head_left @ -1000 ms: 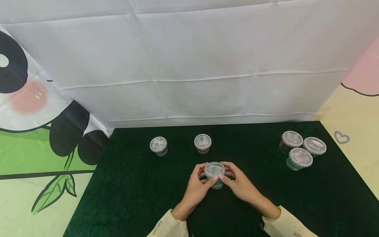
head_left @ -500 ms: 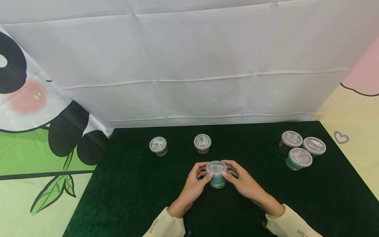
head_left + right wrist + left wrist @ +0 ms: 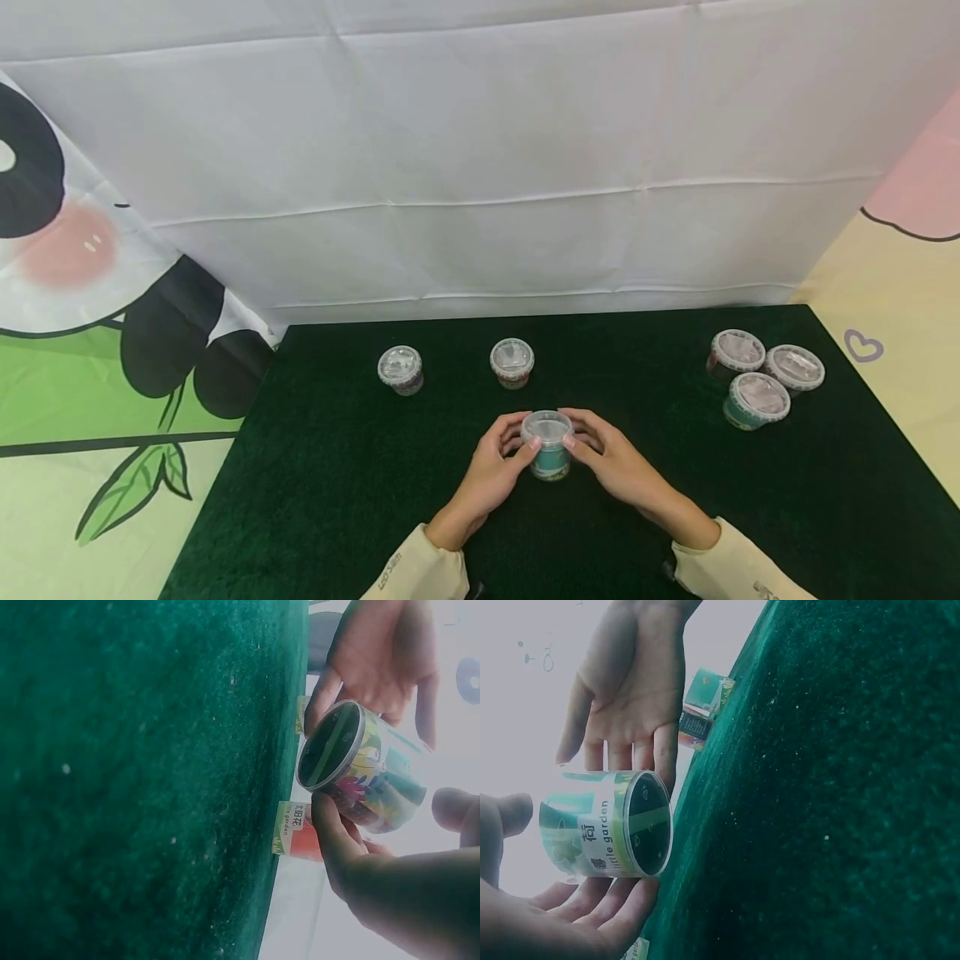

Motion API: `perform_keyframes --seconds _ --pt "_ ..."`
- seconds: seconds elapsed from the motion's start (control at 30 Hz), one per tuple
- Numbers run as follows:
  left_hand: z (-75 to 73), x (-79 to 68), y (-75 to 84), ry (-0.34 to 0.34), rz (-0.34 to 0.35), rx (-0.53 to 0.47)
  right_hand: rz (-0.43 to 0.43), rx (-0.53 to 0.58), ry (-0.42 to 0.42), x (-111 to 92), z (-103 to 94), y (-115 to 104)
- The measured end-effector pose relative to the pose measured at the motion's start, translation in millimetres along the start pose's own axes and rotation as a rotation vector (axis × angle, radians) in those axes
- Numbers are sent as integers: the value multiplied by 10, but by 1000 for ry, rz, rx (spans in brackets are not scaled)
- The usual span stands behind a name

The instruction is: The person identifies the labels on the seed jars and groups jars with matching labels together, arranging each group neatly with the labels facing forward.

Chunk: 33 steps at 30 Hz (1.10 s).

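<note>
A small lidded plastic tub point(image 3: 551, 454) with a teal printed label is held between both hands over the green cloth. My left hand point(image 3: 495, 467) grips its left side, thumb in front and fingers behind. On the other side, my right hand point(image 3: 618, 462) holds it the same way. The tub's underside shows in both wrist views, so it is off the cloth. In the left wrist view the tub point(image 3: 604, 825) bears the words "little garden". Colourful flower print covers the tub point(image 3: 375, 769) in the right wrist view.
Two lidded tubs, one at back left point(image 3: 402, 371) and one at back centre point(image 3: 513, 363), stand apart on the green cloth point(image 3: 337, 500). Three more stand close together at the right, the nearest being a teal tub point(image 3: 757, 402). A white sheet point(image 3: 480, 167) hangs behind.
Over the last second both hands shift slightly right with the tub, and the thumbs spread apart to its sides, showing more of its teal front. The other tubs stay put.
</note>
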<state>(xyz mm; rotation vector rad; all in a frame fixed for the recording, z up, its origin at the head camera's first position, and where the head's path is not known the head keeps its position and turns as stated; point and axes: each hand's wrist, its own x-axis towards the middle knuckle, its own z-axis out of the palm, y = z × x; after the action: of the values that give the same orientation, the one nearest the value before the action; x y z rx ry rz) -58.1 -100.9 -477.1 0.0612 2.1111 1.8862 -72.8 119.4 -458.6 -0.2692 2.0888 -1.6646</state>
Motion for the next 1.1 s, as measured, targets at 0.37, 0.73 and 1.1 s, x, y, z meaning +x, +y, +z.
perform_keyframes --seconds 0.37,0.73,1.1 --pt "50 -1 13 84 37 13 -25 -32 37 -25 67 -61" --pt "149 -21 -7 119 32 55 8 -54 100 -14 126 -35" --pt "70 -21 26 80 40 50 15 -45 43 2 33 -50"
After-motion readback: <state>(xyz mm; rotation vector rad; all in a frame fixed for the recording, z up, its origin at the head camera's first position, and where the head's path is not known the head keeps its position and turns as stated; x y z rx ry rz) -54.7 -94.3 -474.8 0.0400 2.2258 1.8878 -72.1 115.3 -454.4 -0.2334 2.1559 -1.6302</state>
